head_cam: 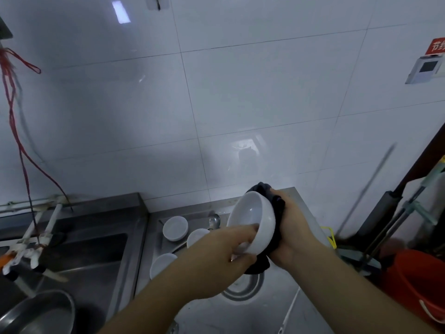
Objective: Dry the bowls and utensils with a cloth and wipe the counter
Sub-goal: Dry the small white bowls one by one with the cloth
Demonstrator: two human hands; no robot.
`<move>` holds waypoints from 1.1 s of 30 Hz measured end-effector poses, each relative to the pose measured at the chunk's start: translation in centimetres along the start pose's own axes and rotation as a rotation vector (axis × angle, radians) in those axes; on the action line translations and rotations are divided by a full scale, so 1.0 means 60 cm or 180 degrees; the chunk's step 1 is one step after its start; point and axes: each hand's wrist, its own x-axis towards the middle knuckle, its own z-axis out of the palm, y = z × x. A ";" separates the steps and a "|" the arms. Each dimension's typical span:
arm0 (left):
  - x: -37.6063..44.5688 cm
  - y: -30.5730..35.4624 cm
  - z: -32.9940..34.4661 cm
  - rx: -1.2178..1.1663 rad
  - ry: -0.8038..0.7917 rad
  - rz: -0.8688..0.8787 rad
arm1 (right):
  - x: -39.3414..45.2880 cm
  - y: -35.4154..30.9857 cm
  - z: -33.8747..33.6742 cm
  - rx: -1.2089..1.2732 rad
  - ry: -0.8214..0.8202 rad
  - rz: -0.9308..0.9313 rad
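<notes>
1. Your white round ceramic bowl (252, 222) was held tilted in the air above the steel sink basin (243, 307), its mouth turned toward you and to the left; the basin's right rim and the tiled wall behind left open room around it.
2. A dark crumpled cloth (277, 227) lay against the bowl's outer right side and base.
3. Below and to the left, three small white bowls (175, 228) sat in the basin beside a metal ladle (214, 220); an orange plastic bucket (416, 283) stood well apart at the right, a grey metal pot (41, 312) at the lower left.
4. Your left hand (224, 251) gripped the bowl's near rim, fingers inside.
5. Your right hand (293, 227) clutched the cloth against the bowl.
</notes>
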 end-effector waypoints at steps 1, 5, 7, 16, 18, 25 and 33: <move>0.001 -0.005 0.005 0.0077 0.0059 -0.0020 | 0.000 0.007 0.003 -0.0028 0.0057 -0.0131; 0.012 -0.025 0.024 -0.1158 0.0758 -0.0163 | 0.002 0.045 0.017 -0.0266 0.0314 -0.0533; 0.018 -0.032 0.033 -0.1457 0.1080 -0.0125 | -0.001 0.064 0.023 -0.0592 0.0451 -0.0847; -0.014 -0.058 0.021 -0.0274 0.0885 -0.0377 | -0.002 0.080 0.014 -0.1391 0.0615 -0.1105; -0.019 -0.055 0.015 0.0219 0.0711 -0.0297 | 0.000 0.082 0.015 -0.1362 0.0502 -0.1090; -0.024 -0.084 0.016 0.0974 0.0377 0.0341 | 0.018 0.120 -0.016 -0.1418 0.0915 -0.1024; -0.013 -0.176 0.033 -0.0568 0.1106 -0.1175 | 0.026 0.137 -0.063 -0.0756 0.1114 -0.0427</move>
